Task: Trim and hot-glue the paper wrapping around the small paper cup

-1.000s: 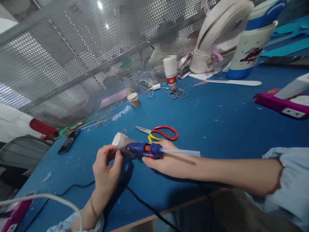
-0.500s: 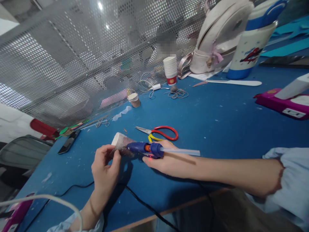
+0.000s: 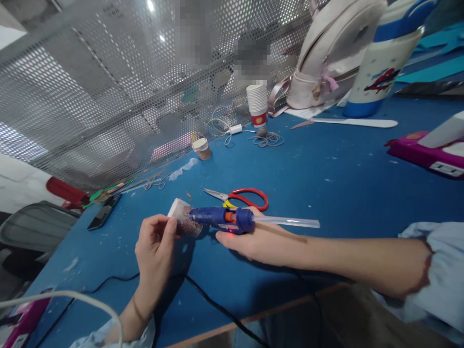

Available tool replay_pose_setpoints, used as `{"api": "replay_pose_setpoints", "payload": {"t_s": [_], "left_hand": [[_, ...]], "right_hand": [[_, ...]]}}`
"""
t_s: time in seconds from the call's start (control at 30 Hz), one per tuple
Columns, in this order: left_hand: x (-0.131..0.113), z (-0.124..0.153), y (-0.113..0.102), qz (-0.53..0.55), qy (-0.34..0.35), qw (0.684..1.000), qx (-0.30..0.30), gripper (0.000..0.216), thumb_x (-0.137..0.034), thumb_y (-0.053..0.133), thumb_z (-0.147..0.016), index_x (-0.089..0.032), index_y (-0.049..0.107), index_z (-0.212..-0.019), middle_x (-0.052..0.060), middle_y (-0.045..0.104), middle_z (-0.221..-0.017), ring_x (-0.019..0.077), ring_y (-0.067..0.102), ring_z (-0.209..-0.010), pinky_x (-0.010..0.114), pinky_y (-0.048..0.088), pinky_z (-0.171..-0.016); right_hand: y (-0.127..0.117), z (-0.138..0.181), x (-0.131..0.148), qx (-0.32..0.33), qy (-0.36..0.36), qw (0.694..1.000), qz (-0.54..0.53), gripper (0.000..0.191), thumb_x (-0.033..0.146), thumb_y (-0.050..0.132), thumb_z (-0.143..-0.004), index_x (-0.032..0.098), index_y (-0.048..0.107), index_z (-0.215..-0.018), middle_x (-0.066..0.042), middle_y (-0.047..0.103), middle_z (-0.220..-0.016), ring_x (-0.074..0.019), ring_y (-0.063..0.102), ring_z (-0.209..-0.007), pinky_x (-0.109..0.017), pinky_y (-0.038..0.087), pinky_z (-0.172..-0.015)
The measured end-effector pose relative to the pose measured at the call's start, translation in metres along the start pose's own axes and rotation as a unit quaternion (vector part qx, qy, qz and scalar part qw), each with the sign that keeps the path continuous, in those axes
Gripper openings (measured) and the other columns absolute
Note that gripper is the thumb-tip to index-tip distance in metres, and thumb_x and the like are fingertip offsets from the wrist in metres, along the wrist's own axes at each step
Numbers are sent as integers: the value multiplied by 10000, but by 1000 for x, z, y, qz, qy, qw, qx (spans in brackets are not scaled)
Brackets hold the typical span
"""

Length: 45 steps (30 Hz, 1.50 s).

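Left hand [image 3: 155,249] pinches 1 wrapped cup [image 3: 183,223], nearer than the scissors [image 3: 229,196] and to their left; right hand [image 3: 263,241] grips 1 blue glue gun [image 3: 213,217], nozzle at the cup. Beyond the scissors, 1 stack of paper cups [image 3: 257,101] stands on the counter [image 3: 308,169].

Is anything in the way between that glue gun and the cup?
Nothing visible. The glue gun, in the right hand, has its tip right at the cup's side; whether they touch is unclear. The left hand holds the cup away from the tip, and the scissors lie beyond the gun, not between.
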<state>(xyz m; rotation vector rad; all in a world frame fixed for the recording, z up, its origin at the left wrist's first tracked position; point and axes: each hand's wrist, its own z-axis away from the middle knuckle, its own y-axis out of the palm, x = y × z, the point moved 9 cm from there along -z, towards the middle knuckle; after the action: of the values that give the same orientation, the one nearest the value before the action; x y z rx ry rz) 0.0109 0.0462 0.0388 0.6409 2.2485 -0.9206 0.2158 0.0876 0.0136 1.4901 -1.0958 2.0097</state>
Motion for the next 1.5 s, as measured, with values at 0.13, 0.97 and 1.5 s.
{"api": "replay_pose_setpoints", "payload": {"t_s": [0.13, 0.97, 1.5], "left_hand": [[1, 1, -2, -24, 34, 999, -2, 245, -415, 672, -824, -187, 604, -886, 4, 642, -744, 142, 636, -629, 278, 521, -615], [-30, 17, 18, -156, 300, 941, 6, 177, -220, 691, -814, -212, 520, -858, -73, 524, -681, 68, 554, -552, 155, 468, -560], [-32, 23, 20, -208, 316, 925, -15, 225, -298, 711, -789, -226, 509, -859, -69, 585, -668, 84, 610, -530, 168, 471, -524]], "right_hand": [[1, -1, 0, 3, -8, 1000, 5, 327, 342, 554, -809, 204, 382, -568, 63, 382, -437, -71, 330, -411, -210, 231, -392], [7, -5, -16, 22, 20, 999, -16, 213, 350, 571, -832, 190, 519, -703, 65, 434, -479, -83, 356, -434, -236, 189, -445], [4, -4, -10, 19, 28, 999, 3, 200, 343, 572, -809, 191, 502, -699, 59, 440, -508, -85, 383, -447, -225, 223, -442]]}}
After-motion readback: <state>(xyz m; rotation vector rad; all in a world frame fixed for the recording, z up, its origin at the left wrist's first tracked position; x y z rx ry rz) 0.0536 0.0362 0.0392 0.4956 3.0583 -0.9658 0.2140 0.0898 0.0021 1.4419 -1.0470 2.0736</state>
